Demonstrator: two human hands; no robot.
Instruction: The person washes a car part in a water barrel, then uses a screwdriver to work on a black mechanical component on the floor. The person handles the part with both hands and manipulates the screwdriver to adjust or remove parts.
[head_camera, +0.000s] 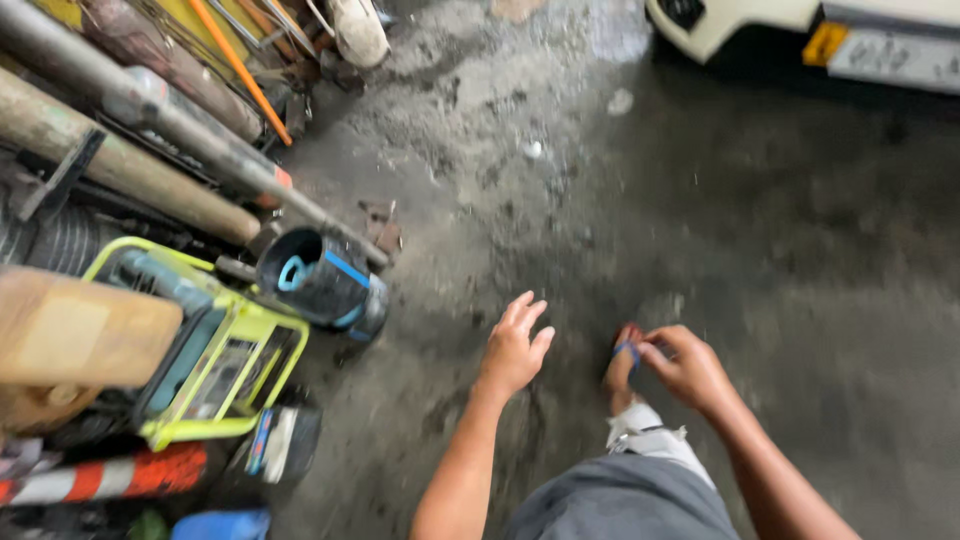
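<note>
My left hand (514, 347) hangs over the dirty concrete floor (620, 210) with its fingers spread and nothing in it. My right hand (686, 364) is a little to the right, fingers loosely curled; whether it holds anything is unclear because of blur. Just left of it my foot (622, 368) in a blue-strapped sandal steps forward, with grey shorts (620, 500) below. The nearest object to my left hand is a black and blue cylindrical container (325, 280) lying on its side.
Along the left stand long metal pipes (130, 130), a yellow-green framed machine (205, 350), a wooden block (80, 330) and a red-and-white striped bar (110, 478). A white vehicle's bumper (800, 30) sits at the top right.
</note>
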